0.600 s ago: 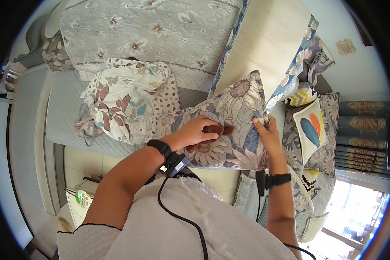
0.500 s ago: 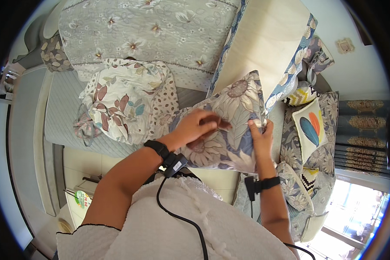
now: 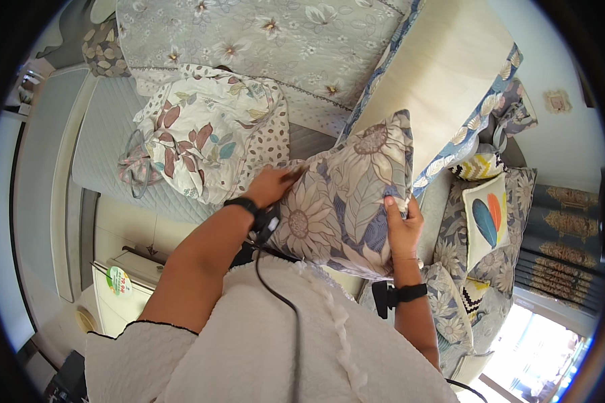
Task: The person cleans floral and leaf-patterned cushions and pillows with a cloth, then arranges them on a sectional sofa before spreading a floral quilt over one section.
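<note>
A square cushion (image 3: 346, 201) with large cream flowers on a grey-blue ground is held up between my two hands, tilted in front of my body. My left hand (image 3: 270, 188) is closed at its left edge, with the fingertips partly hidden by the fabric. At the right edge my right hand (image 3: 405, 227) grips it, thumb on the front face and the other fingers around the side. Past my left hand, a crumpled white cloth (image 3: 198, 144) with red and teal leaves lies on the grey quilted sofa seat (image 3: 104, 144).
A floral grey cover (image 3: 242, 43) spreads along the back, beside a cream panel with blue leafy edging (image 3: 430, 80). To the right sit a feather-print cushion (image 3: 485, 221) and several patterned cushions. A low white table (image 3: 114, 305) stands at lower left. Dark curtains (image 3: 558, 235) hang at far right.
My left hand has moved from over the cushion's front face to its left edge. The right hand keeps its grip. The whole view has shifted slightly.
</note>
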The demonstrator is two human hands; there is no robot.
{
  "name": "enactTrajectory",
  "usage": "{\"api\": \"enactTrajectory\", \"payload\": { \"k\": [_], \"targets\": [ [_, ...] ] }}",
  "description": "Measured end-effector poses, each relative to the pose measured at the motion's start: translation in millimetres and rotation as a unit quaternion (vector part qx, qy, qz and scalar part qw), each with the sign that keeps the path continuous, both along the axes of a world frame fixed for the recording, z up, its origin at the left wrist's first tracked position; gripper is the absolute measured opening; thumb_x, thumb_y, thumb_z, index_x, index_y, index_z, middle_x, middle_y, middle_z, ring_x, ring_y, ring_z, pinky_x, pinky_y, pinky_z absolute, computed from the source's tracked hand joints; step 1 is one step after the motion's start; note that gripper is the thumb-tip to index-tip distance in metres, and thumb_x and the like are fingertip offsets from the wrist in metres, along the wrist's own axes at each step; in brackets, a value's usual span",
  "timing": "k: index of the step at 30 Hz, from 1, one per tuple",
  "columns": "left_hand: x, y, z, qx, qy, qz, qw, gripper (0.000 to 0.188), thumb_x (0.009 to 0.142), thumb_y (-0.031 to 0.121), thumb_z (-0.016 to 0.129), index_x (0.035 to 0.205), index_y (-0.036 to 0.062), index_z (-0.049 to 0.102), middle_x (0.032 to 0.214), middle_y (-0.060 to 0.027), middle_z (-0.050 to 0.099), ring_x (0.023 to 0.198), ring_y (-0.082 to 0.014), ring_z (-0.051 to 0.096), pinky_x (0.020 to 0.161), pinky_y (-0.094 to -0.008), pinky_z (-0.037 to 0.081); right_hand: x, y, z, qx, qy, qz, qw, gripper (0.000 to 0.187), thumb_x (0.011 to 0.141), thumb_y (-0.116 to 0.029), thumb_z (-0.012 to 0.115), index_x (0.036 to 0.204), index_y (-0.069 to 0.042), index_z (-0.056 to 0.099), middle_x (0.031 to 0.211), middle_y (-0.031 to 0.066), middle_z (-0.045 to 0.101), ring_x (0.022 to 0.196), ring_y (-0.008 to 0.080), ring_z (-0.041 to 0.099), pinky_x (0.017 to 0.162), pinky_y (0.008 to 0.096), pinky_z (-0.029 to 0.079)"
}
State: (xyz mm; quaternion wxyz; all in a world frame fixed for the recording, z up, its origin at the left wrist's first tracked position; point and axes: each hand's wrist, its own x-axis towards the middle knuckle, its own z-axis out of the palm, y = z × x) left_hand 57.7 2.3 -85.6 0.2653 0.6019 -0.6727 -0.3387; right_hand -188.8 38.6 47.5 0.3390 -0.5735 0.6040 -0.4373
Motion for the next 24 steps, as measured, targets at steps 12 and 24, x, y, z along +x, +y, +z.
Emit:
{"api": "enactTrajectory", "payload": {
  "k": [12,24],
  "targets": [
    [-16,-39,84,-0.227,0.248,0.035,0.941,0.028,0.079,0.016,0.061,0.107,0.0136,0.06,0.114,-0.009,0.048,0.108,-0.028,0.044,0.093,-0.0359,0.036,-13,9,16,0.021,0.045,0.096,0.994,0.011,0.078,-0.007,0.065,0.084,0.0,0.061,0.072,0.0015,0.056,0.066,0.0093,0.049,0.06,0.023,0.04],
    [52,23,-87,0.135,0.091,0.196,0.967,0.027,0.082,0.017,0.056,0.107,0.0048,0.059,0.098,-0.0138,0.063,0.089,-0.0259,0.06,0.079,-0.0329,0.046,14,-12,36,-0.008,-0.01,0.114,0.993,0.017,0.08,-0.011,0.065,0.092,0.001,0.062,0.074,0.0,0.058,0.066,0.0067,0.05,0.061,0.0202,0.039]
  ]
}}
